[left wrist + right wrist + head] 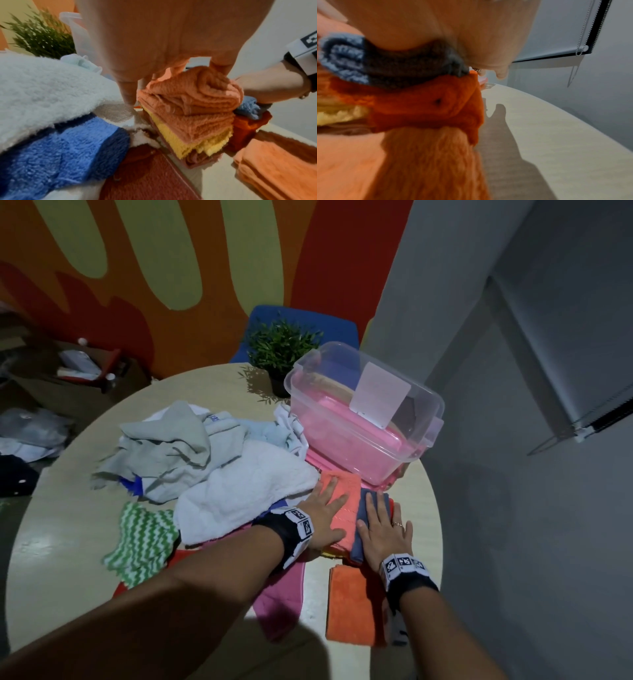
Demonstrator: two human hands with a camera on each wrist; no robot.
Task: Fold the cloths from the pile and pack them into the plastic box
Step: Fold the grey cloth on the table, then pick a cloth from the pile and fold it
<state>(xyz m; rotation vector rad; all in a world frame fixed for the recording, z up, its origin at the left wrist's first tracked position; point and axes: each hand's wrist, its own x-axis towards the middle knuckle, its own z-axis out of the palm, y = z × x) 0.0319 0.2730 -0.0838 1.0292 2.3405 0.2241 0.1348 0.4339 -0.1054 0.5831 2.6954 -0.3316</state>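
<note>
My left hand point(327, 510) lies flat, fingers straight, pressing on a folded salmon cloth point(346, 491) that tops a small stack near the table's right side. Its palm point(154, 40) fills the top of the left wrist view, above the salmon cloth point(188, 97) and a yellow cloth point(188, 143) beneath it. Beside it my right hand point(382, 529) presses flat on a folded blue-grey cloth point(375, 505), which sits on a dark orange cloth point(428, 105). The clear plastic box point(376, 364) stands just beyond, holding folded pink and tan cloths.
A loose pile fills the table's middle: a white towel point(246, 491), a grey cloth point(164, 446) and a green striped cloth point(144, 542). A pink cloth point(281, 594) and a folded orange cloth point(352, 604) lie near me. A potted plant point(281, 350) stands behind the box.
</note>
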